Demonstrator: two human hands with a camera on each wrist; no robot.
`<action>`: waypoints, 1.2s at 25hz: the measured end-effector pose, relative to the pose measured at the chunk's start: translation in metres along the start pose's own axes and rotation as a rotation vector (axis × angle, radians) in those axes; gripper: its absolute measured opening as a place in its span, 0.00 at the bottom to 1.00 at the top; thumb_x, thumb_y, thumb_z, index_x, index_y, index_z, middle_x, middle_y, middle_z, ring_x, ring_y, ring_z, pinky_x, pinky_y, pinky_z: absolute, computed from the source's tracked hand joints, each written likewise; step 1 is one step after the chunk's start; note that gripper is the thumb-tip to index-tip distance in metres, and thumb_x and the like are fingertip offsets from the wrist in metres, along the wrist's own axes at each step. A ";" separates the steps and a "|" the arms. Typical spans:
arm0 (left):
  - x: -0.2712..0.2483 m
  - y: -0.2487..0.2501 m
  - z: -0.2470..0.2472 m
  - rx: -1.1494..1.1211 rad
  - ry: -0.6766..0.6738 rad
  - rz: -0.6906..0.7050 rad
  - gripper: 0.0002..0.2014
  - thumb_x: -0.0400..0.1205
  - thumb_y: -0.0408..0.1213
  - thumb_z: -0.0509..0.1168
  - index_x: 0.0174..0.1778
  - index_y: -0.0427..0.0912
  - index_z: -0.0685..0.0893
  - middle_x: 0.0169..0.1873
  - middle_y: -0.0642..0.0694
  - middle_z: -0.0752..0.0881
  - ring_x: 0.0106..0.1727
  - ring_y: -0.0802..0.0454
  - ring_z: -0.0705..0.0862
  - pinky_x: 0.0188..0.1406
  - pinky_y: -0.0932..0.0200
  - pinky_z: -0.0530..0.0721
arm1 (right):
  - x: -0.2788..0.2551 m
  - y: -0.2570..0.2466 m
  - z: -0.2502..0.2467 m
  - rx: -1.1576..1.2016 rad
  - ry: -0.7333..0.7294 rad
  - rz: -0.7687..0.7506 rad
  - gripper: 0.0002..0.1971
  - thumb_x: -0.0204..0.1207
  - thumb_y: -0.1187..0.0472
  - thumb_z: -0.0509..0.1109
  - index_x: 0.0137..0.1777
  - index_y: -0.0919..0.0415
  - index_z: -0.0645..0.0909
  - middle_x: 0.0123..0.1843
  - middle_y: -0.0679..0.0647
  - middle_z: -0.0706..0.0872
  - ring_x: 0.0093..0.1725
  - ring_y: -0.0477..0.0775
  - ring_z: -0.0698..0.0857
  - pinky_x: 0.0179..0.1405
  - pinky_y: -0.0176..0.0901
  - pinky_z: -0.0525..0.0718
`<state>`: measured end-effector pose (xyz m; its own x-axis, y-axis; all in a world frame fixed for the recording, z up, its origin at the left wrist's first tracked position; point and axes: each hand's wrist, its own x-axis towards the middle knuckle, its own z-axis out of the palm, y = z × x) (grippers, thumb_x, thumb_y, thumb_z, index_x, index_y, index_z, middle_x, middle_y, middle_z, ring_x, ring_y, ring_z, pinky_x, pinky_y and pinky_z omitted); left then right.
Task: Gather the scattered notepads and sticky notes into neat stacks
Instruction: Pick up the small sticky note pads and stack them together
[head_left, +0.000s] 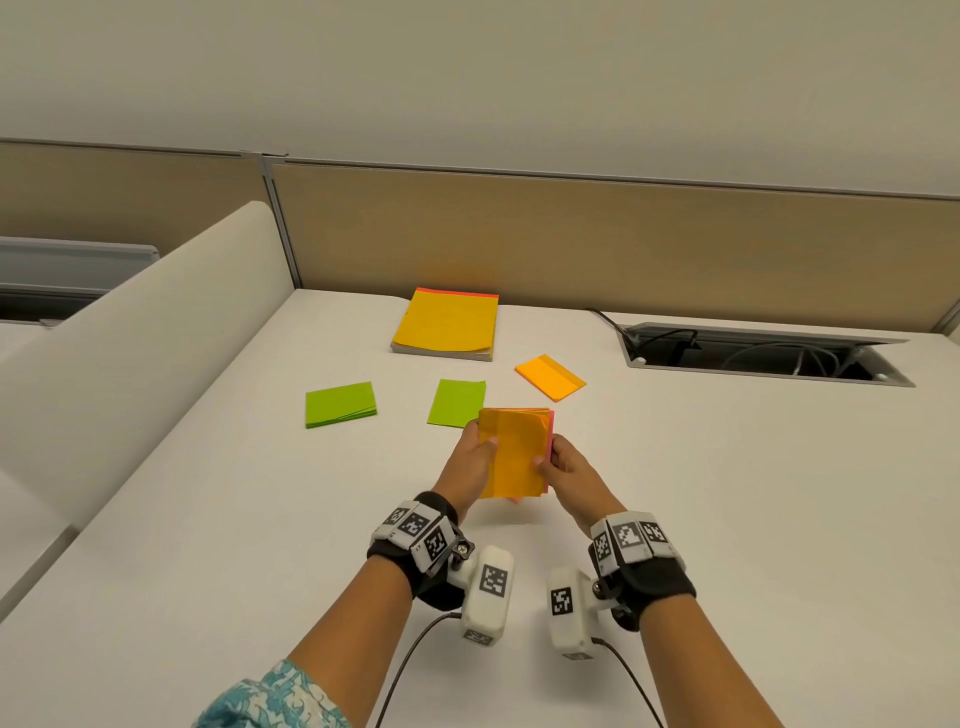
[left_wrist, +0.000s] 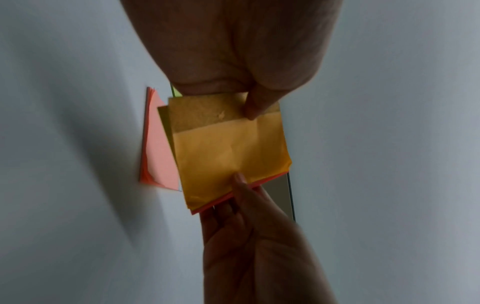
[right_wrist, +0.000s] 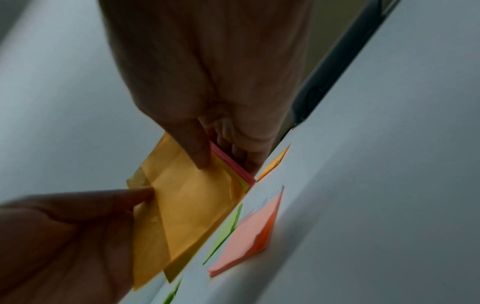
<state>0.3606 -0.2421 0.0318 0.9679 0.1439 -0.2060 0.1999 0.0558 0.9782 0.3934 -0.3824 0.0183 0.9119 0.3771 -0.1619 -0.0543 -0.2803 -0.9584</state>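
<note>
A stack of orange sticky notes (head_left: 514, 452) with pink and green sheets underneath is lifted above the white desk (head_left: 260, 519). My left hand (head_left: 480, 447) pinches its left edge, thumb on top. My right hand (head_left: 548, 460) pinches the right edge. In the left wrist view the held stack (left_wrist: 231, 152) sits over a pink pad (left_wrist: 158, 152) lying on the desk. The right wrist view shows the held stack (right_wrist: 192, 205) and the pink pad (right_wrist: 249, 232) below. Two green note piles (head_left: 340, 404) (head_left: 457, 402) and an orange note (head_left: 550, 376) lie beyond. A large yellow notepad (head_left: 447, 325) rests at the back.
An open cable hatch (head_left: 753, 353) with wires is sunk into the desk at the back right. A beige partition (head_left: 623, 239) runs along the rear edge. A white divider (head_left: 130, 322) slopes along the left side.
</note>
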 end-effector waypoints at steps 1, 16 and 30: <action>0.000 -0.002 0.000 0.018 -0.001 0.005 0.15 0.87 0.30 0.48 0.71 0.40 0.66 0.56 0.44 0.77 0.48 0.49 0.80 0.27 0.62 0.87 | 0.000 0.003 -0.001 -0.033 0.005 -0.011 0.18 0.82 0.66 0.56 0.71 0.68 0.66 0.68 0.66 0.77 0.59 0.57 0.76 0.61 0.54 0.76; 0.009 -0.032 -0.005 0.331 -0.061 0.005 0.31 0.77 0.27 0.55 0.78 0.38 0.59 0.65 0.35 0.76 0.64 0.44 0.76 0.61 0.53 0.77 | 0.007 0.028 -0.005 -0.372 -0.067 0.017 0.23 0.80 0.63 0.60 0.74 0.55 0.63 0.71 0.60 0.78 0.71 0.61 0.76 0.72 0.57 0.74; 0.044 -0.012 0.005 1.440 -0.323 0.134 0.30 0.80 0.31 0.59 0.80 0.48 0.61 0.81 0.47 0.64 0.80 0.46 0.65 0.77 0.46 0.66 | 0.026 0.045 -0.038 -0.141 0.375 0.330 0.24 0.82 0.63 0.56 0.78 0.67 0.60 0.77 0.66 0.70 0.74 0.68 0.71 0.73 0.55 0.69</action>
<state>0.4016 -0.2410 0.0114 0.9433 -0.1630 -0.2890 -0.1030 -0.9719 0.2117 0.4303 -0.4190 -0.0201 0.9401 -0.0865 -0.3297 -0.3315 -0.4573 -0.8252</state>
